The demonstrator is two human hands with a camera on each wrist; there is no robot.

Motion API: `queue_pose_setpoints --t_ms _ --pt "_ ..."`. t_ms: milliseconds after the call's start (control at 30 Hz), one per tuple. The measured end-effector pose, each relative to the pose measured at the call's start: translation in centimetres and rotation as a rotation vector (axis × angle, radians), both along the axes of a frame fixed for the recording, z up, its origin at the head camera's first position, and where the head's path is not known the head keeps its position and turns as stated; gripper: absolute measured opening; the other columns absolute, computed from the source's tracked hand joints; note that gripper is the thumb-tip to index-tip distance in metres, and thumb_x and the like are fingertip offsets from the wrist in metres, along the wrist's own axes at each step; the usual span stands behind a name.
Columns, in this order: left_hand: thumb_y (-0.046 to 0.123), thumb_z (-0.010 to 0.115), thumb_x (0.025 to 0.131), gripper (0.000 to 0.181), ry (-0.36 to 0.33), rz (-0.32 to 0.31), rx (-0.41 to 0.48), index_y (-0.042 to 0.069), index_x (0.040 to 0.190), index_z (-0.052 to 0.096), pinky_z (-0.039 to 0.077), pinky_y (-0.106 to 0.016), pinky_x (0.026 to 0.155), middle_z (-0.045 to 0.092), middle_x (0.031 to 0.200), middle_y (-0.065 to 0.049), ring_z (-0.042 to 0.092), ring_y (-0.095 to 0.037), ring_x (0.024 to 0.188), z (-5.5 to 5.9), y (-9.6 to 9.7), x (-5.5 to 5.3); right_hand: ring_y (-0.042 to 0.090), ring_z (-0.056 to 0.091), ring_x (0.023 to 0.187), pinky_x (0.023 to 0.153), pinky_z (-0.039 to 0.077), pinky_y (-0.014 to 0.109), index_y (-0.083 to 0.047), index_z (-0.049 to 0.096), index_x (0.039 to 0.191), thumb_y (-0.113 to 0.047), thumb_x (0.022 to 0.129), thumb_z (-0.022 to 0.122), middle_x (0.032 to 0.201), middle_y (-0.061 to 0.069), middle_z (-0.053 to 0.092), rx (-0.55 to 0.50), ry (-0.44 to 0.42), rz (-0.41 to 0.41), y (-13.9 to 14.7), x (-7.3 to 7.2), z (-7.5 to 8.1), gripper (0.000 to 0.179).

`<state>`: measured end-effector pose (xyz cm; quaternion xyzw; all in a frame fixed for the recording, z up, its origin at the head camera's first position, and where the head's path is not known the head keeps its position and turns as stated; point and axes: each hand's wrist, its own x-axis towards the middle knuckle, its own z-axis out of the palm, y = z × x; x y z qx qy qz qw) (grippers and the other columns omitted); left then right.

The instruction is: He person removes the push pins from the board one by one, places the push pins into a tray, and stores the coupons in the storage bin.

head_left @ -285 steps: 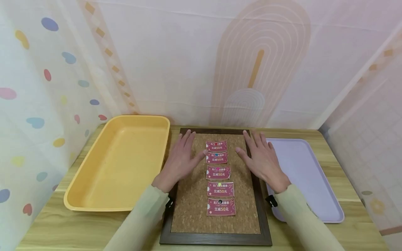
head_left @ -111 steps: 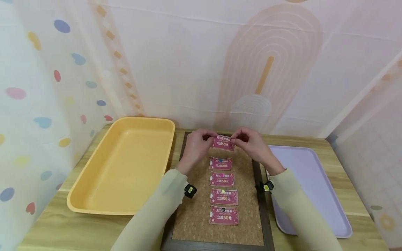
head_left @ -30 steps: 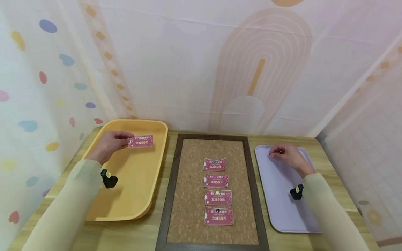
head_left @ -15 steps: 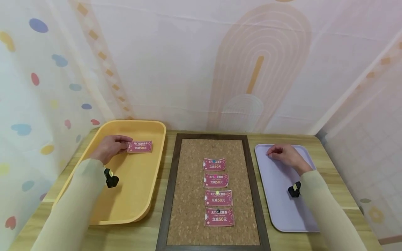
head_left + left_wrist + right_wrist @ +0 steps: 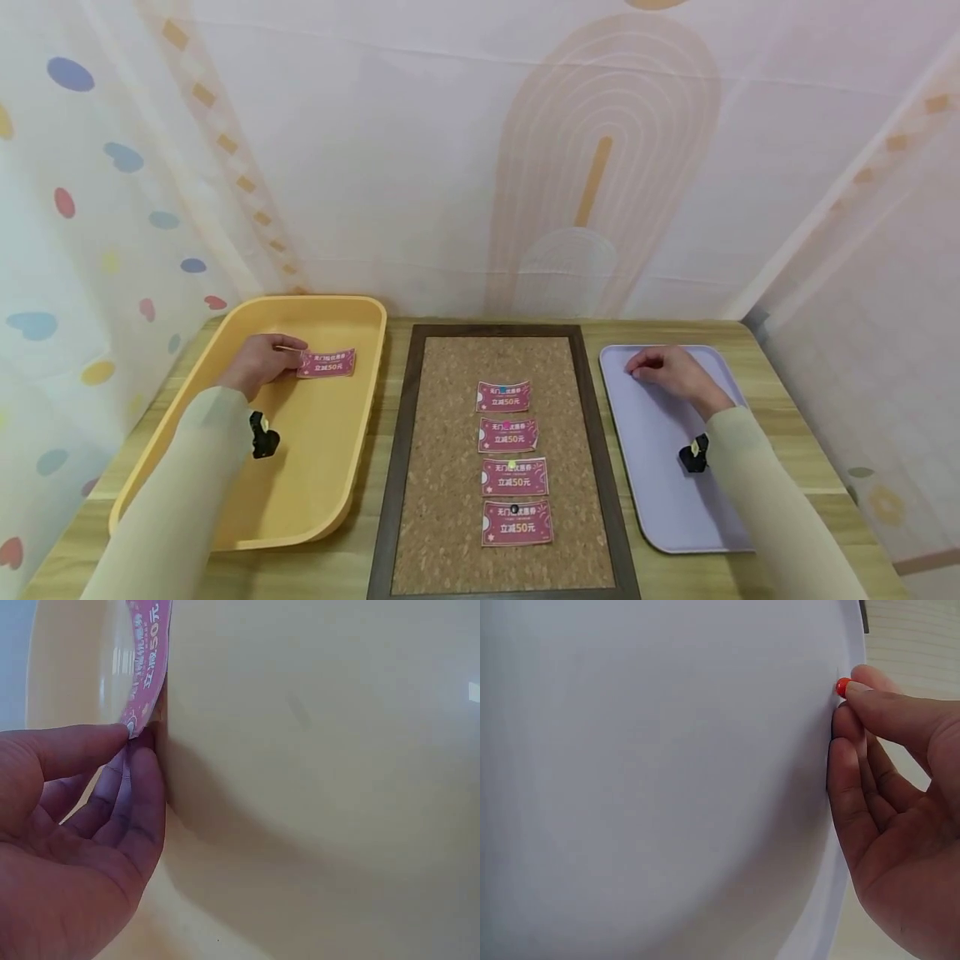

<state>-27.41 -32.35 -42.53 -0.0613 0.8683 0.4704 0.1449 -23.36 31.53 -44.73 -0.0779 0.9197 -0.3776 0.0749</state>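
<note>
My left hand [image 5: 264, 364] pinches one end of a pink coupon [image 5: 326, 363] inside the yellow tray [image 5: 330, 467]. In the left wrist view the coupon [image 5: 148, 660] curves slightly, its near corner between thumb and forefinger. Over the far left part of the lilac tray [image 5: 663, 508], my right hand [image 5: 675, 373] grips a small red push pin [image 5: 843, 687] between thumb and fingertip. The pin's round head shows in the right wrist view. Between the trays lies a framed cork board [image 5: 442, 467] with several more coupons [image 5: 516, 523] in a column, each under a coloured pin.
The wooden table [image 5: 382, 500] shows between the board and both trays. A patterned curtain [image 5: 420, 167] hangs behind the table and along its sides. The yellow tray has higher walls than the lilac one.
Earlier both hands were at the top coupon on the board; that coupon has come off and moved left into the yellow tray. In the last second the left hand has lowered with it.
</note>
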Motion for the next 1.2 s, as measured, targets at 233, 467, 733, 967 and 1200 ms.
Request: queue_pose_setpoints --t_ms 233,467,733,967,1200 --pt "0.008 0.061 0.102 0.049 0.064 -0.074 -0.097 -0.021 0.138 0.045 0.056 -0.027 0.073 0.063 0.12 -0.032 0.064 -0.012 0.083 1.2 -0.2 0.6 0.029 0.063 0.101 0.08 0.05 0.034 0.003 0.073 0.112 -0.004 0.1 0.065 0.112 0.02 0.071 0.012 0.022 0.012 -0.2 0.5 0.4 0.016" --pt "0.015 0.05 0.109 0.054 0.165 -0.105 -0.131 -0.014 0.151 0.034 0.049 -0.055 0.102 0.048 0.144 -0.039 0.054 -0.048 0.128 2.7 0.3 2.0 0.029 0.064 0.097 0.076 0.052 0.035 0.007 0.068 0.122 -0.004 0.102 0.058 0.109 0.02 0.072 -0.033 0.013 0.007 -0.4 1.0 1.3 0.024" --pt "0.02 0.059 0.106 0.042 0.427 -0.135 -0.235 -0.007 0.138 0.056 0.053 -0.029 0.083 0.066 0.126 -0.03 0.064 -0.045 0.115 4.8 2.7 4.2 0.031 0.065 0.093 0.075 0.051 0.032 0.006 0.068 0.122 -0.015 0.105 0.062 0.098 0.014 0.073 -0.057 0.094 0.033 -1.5 1.9 2.5 0.028" --pt "0.023 0.064 0.103 0.031 0.565 -0.129 -0.25 0.003 0.126 0.068 0.049 -0.019 0.071 0.073 0.11 -0.017 0.069 -0.034 0.098 6.1 5.5 6.4 0.024 0.061 0.087 0.075 0.048 0.03 0.005 0.069 0.12 -0.02 0.106 0.06 0.093 0.013 0.069 -0.072 0.16 0.016 -2.9 3.2 3.7 0.03" --pt "0.024 0.066 0.102 0.025 0.632 -0.131 -0.247 0.007 0.12 0.072 0.05 -0.019 0.073 0.075 0.107 -0.01 0.07 -0.026 0.093 6.6 8.0 8.6 0.033 0.068 0.093 0.078 0.053 0.025 0.005 0.07 0.12 -0.015 0.105 0.061 0.102 0.02 0.071 -0.134 0.229 0.026 -4.3 4.0 4.2 0.026"
